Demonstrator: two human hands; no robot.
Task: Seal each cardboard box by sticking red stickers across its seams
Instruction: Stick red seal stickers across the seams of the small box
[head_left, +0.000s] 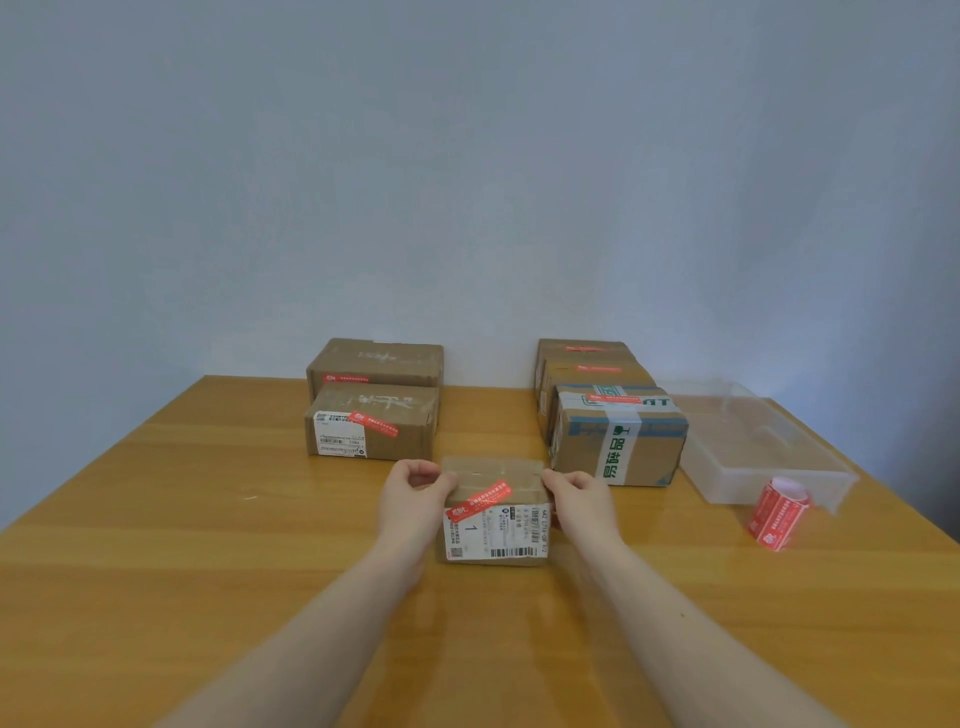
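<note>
A wooden table (208, 519) against a pale blue-grey wall, with both hands holding a small cardboard box.

The small box (493, 512) sits near the table's middle, a red sticker (479, 500) slanting across its top above a white shipping label. The left hand (415, 499) grips its left side with curled fingers; the right hand (579, 499) grips its right side likewise. Behind on the left stand two brown boxes (371, 421), behind on the right three more boxes (618, 434), all bearing red stickers. At the far right a clear plastic tray (769, 447) lies beside a roll of red stickers (777, 512).
</note>
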